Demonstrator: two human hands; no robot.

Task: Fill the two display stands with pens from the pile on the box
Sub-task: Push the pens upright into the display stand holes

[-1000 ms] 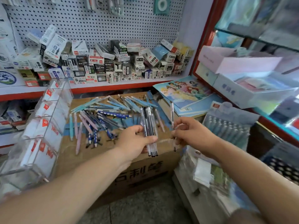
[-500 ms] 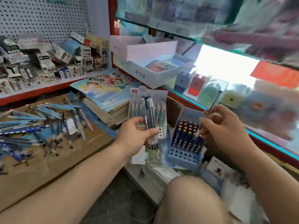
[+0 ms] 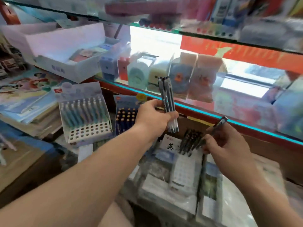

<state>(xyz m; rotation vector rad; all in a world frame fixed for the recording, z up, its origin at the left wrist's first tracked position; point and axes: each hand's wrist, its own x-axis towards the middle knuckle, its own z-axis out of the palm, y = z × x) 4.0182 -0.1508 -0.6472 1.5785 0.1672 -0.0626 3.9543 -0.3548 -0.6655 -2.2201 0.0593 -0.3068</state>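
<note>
My left hand (image 3: 153, 119) grips a bundle of dark pens (image 3: 166, 94), held upright in the middle of the view. My right hand (image 3: 227, 145) pinches a single dark pen (image 3: 220, 124), tilted with its lower end toward a low stand with several dark pens (image 3: 190, 142) standing in it. A white display stand (image 3: 88, 131) with rows of light pens and open holes in front stands to the left. A blue display stand (image 3: 125, 119) with dark pens is beside it, partly hidden behind my left hand. The cardboard box (image 3: 24, 163) shows at the left edge; its pile is almost out of view.
A glass counter with a teal-lit edge (image 3: 205, 112) runs across behind the stands, with packaged goods inside. A stack of notebooks (image 3: 27, 102) lies at left, a white carton (image 3: 54, 46) behind it. Wrapped packs (image 3: 170, 182) lie under my hands.
The view has swung right, away from the box and its pile. Both hands moved with it; my right hand with its single pen came down toward the low stand of dark pens.
</note>
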